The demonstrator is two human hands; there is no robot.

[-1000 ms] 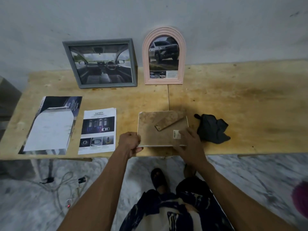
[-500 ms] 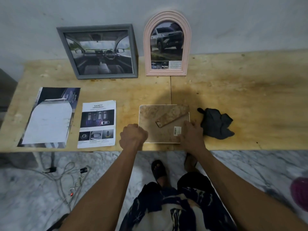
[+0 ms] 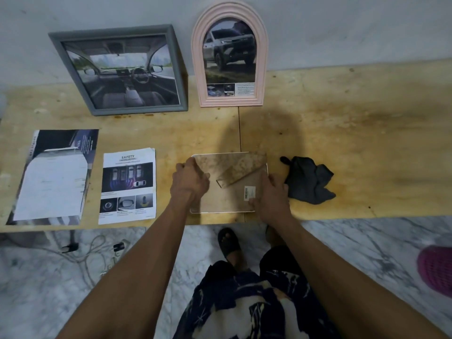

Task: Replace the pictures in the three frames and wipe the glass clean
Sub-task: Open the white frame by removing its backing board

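Table: a stained plywood table is standing against a grey wall, with a seam running down its middle.
Face-down frame: a frame is lying back-up at the near edge, its stand folded flat.
Left hand: the left hand is gripping the frame's left edge, fingers curled round it.
Right hand: the right hand is pressing on the frame's right side, fingers curling at the edge.
Cloth: a dark cloth is lying just right of the frame.
Standing frames: a grey frame and a pink arched frame are leaning on the wall.
Papers: a safety leaflet and a car print are lying left.
Floor: a marble floor is showing below, cables trailing at left.
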